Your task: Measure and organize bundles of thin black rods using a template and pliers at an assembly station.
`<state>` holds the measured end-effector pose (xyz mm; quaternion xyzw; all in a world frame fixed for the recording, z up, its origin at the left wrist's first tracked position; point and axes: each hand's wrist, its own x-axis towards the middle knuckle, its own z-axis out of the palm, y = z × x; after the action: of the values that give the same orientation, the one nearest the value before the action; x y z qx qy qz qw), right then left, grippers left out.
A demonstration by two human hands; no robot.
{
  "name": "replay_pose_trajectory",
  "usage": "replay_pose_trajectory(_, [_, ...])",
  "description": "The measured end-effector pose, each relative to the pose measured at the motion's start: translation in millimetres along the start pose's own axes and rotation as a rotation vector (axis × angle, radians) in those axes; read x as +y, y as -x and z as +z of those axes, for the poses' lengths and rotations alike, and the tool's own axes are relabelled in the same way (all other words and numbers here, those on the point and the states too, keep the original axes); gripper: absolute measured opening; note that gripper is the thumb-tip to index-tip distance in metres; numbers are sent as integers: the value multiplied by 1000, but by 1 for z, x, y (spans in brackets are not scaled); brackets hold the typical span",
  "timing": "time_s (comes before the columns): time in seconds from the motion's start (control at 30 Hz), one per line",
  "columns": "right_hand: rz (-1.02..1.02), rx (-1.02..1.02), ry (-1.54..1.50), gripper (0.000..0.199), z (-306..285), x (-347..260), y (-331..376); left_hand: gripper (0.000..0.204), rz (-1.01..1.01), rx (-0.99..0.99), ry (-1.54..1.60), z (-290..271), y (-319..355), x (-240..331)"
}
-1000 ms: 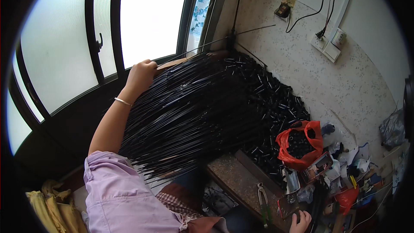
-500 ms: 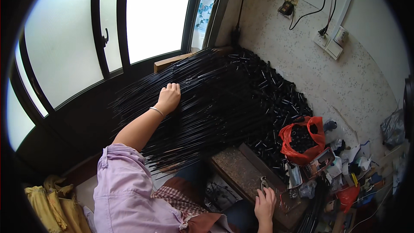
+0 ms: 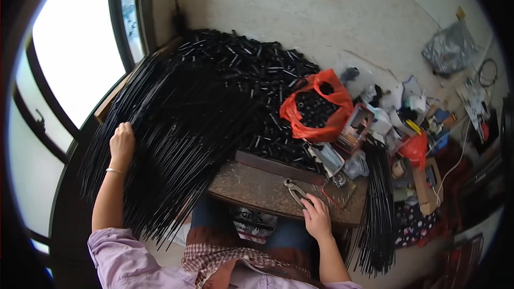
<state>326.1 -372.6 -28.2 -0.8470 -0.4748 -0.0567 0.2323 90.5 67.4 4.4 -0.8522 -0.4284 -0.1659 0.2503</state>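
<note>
Black rods (image 3: pixel 160 147) beneath curled left hand (image 3: pixel 122 138), pincers (image 3: pixel 291 185) at right hand (image 3: pixel 318 217); whether either grips, cannot tell.

Room to pass runs over the bench (image 3: pixel 243 184), between the left-hand rods (image 3: pixel 168 155) and the pincers (image 3: pixel 292 187), which lie by the right hand (image 3: pixel 318 217). A raised strip (image 3: pixel 262 162) bars low travel toward the black pieces (image 3: pixel 257 56); the red bag (image 3: pixel 339 98) obstructs beyond. Hanging rods (image 3: pixel 377 225) block the bench's right end. Rods flank the left hand (image 3: pixel 122 142); access is from above.
</note>
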Motion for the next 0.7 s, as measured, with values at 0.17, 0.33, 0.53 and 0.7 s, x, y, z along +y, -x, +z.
replay_pose_trajectory(0.17, [10, 6, 2, 28, -13, 35, -5, 6, 51, 60, -7, -17, -13, 36])
replay_pose_trajectory(0.33, [-6, 28, 14, 28, -24, 49, 0, 9, -42, 21, 14, -43, -24, 53])
replay_pose_trajectory(0.53, [-3, 45, -26, 27, -38, 47, 15, 5, -6, -161, -4, -53, -10, 57])
replay_pose_trajectory(0.7, [4, 38, -29, 27, -51, 49, 34, 6, 12, 42, 24, -90, -12, 78])
